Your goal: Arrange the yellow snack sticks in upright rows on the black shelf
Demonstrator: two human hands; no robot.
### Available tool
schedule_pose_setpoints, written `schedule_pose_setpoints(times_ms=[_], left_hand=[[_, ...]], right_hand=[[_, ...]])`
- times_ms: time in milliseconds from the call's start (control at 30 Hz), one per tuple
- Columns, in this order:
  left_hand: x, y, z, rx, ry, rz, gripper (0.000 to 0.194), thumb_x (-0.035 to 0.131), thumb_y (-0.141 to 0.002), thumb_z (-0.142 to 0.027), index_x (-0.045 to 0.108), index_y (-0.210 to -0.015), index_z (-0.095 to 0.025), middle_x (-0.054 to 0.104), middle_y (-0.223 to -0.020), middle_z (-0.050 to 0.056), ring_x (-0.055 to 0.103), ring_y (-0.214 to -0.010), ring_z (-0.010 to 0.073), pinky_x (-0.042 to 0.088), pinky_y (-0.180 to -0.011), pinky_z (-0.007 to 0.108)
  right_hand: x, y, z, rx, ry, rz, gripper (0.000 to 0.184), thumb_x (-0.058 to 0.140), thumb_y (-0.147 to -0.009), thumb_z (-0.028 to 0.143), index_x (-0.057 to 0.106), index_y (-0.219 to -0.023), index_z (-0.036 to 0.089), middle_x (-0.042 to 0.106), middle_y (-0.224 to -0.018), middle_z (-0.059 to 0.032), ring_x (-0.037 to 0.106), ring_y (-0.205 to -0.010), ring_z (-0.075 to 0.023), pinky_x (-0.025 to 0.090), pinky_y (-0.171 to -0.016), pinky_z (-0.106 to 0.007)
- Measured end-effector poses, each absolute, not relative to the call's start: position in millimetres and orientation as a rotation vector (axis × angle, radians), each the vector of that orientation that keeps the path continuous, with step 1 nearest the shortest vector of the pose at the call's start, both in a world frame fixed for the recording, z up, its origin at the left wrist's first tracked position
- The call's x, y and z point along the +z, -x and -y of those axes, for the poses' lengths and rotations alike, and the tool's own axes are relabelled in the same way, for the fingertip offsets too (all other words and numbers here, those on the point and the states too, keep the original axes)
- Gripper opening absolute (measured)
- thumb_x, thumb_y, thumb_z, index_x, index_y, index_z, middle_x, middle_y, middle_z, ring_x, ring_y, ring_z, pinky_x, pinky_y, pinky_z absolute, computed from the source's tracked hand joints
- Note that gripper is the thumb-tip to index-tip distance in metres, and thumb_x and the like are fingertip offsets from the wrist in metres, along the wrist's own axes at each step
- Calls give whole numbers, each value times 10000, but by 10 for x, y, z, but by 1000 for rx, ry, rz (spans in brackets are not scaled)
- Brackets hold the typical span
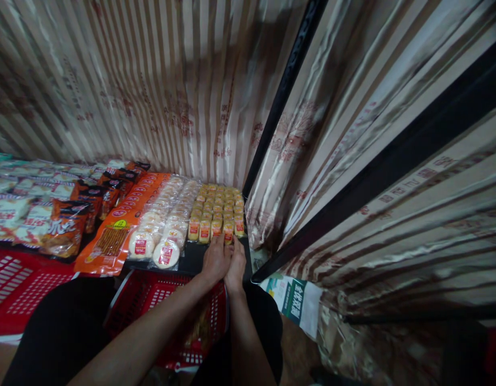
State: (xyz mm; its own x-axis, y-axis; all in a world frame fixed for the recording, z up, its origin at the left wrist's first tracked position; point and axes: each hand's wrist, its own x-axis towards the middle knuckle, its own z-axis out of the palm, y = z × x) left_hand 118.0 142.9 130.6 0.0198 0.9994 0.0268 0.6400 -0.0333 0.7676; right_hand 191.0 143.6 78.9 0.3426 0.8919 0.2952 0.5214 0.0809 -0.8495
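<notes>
Small yellow wrapped cakes (217,206) with red labels stand in tight rows at the right end of a black shelf (191,260). My left hand (216,260) and my right hand (235,262) meet side by side at the front of these rows. Between their fingertips is one front wrapped cake (228,229), gripped from both sides. The fingers are closed, and their undersides are partly hidden. Just left of the rows lie overlapping round white wrapped crackers (166,253) in clear film.
Orange snack packs (106,252) and orange-black bags (66,228) continue leftward along the shelf. Red baskets (26,279) and another red basket (151,292) stand below, near my knees. Black poles (282,91) and a striped curtain (159,80) border the back and right. A printed carton (298,300) lies lower right.
</notes>
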Motion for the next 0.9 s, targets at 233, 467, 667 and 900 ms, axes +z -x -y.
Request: schedule_pose_setpoints(times_ms=[233,467,667,900], left_hand=[[1298,-1154,-1430,718,-1800,-1693,463,343,-832,-223,454,-1268,-115,508,-1222,155,517,-1095,224,402,-940,312],[1266,-1145,-1430,740,-1871,-1658,466,333,-838,-224,450,-1276,-117,504,-1236,151,526,-1083,223,413,-927,302],[1221,-1127,-1458,725,-1869,-1638,459,328,-843,-214,448,-1274,-110,495,-1244,156,528,-1081,212,421,-917,293],[1181,-1070,-1401,802,-1966,-1535,403,331,-835,-174,510,-1194,-144,566,-1132,91,526,-1045,154,411,-933,250]], right_hand=[[791,-1913,-1444,449,1591,1417,481,384,-772,162,502,-1238,141,549,-1113,-136,579,-896,-181,476,-795,-305],[757,-1888,-1445,448,1579,1382,490,361,-782,164,478,-1257,137,495,-1182,-134,563,-956,-171,450,-870,-304],[746,-1867,-1442,444,1586,1387,513,398,-785,181,437,-1297,180,491,-1159,-113,558,-940,-169,444,-869,-307],[841,-1831,-1383,421,1611,1394,530,379,-774,165,417,-1303,161,441,-1181,-123,556,-849,-152,460,-809,-299]])
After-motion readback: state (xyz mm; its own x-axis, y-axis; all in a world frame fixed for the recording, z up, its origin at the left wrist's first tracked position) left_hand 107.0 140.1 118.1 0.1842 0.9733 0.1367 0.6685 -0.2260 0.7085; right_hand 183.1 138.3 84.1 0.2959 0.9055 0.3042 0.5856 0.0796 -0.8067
